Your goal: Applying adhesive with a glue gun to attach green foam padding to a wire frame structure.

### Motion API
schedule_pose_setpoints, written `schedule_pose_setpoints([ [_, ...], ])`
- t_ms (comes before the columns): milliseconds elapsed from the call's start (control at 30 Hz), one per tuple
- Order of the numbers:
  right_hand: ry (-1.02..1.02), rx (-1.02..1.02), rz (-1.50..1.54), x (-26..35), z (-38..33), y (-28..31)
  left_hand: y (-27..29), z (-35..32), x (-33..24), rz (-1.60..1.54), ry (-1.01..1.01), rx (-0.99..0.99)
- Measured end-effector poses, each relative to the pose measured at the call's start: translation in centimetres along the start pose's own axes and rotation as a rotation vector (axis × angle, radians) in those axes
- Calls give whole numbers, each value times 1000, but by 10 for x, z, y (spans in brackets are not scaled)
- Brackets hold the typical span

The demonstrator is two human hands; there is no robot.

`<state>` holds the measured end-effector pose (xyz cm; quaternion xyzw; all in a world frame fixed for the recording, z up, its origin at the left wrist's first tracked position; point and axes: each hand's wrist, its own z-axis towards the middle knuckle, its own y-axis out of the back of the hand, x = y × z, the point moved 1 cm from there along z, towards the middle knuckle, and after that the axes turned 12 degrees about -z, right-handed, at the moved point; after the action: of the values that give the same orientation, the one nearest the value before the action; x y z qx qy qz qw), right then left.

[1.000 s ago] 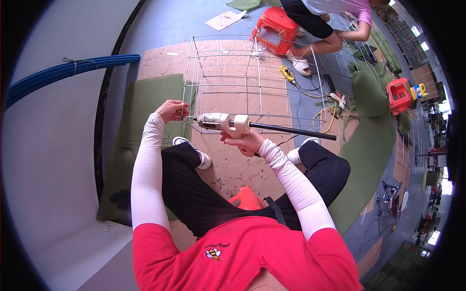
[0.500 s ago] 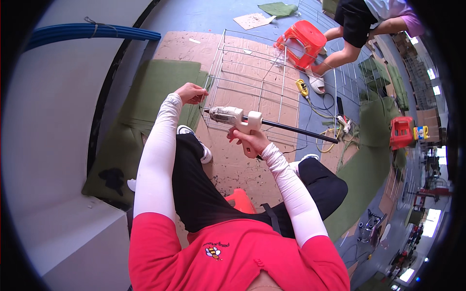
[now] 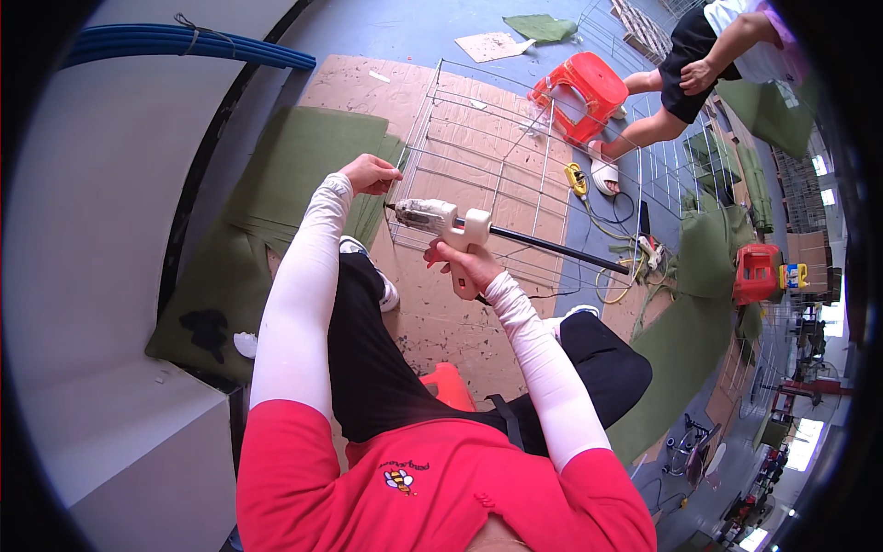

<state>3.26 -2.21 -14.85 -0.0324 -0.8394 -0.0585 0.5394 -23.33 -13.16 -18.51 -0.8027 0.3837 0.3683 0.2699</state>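
Observation:
My right hand [image 3: 469,264] is wrapped round the handle of a white hot glue gun [image 3: 428,213]. A long black glue stick [image 3: 561,248] runs out of its back, and its dirty nozzle points left at the near left corner of a wire grid frame [image 3: 492,184]. Just above the nozzle, my left hand [image 3: 371,175] is closed in a pinch at the frame's left edge. What lies between those fingertips is too small to make out. Green fabric sheets [image 3: 317,161] lie stacked under and beside my left hand, reaching to the frame's edge.
Cardboard [image 3: 451,322] covers the floor. Beyond the frame stand a red stool [image 3: 589,87] and another person [image 3: 690,78] by more wire frames. A yellow power strip [image 3: 576,179] and cables lie at right. Blue tubes [image 3: 184,41] run along the left wall.
The view has shifted slightly. My hands keep nearly the same places by the frame's edge. The other person's hand and a green sheet beside that person have come into sight.

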Motion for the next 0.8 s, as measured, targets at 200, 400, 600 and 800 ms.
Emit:
schedule_pose_setpoints([
  [200, -15, -4, 24, -5, 1, -1, 0, 1, 0, -2, -15, -1],
  [400, -18, -6, 34, -3, 1, -2, -2, -2, -2, 13, -17, -6],
  [600, -12, -29, 28, -13, 6, -2, -2, -1, -2, 4, -21, -22],
  [800, -12, -20, 35, -16, 7, -1, -1, -1, -2, -1, -20, -7],
])
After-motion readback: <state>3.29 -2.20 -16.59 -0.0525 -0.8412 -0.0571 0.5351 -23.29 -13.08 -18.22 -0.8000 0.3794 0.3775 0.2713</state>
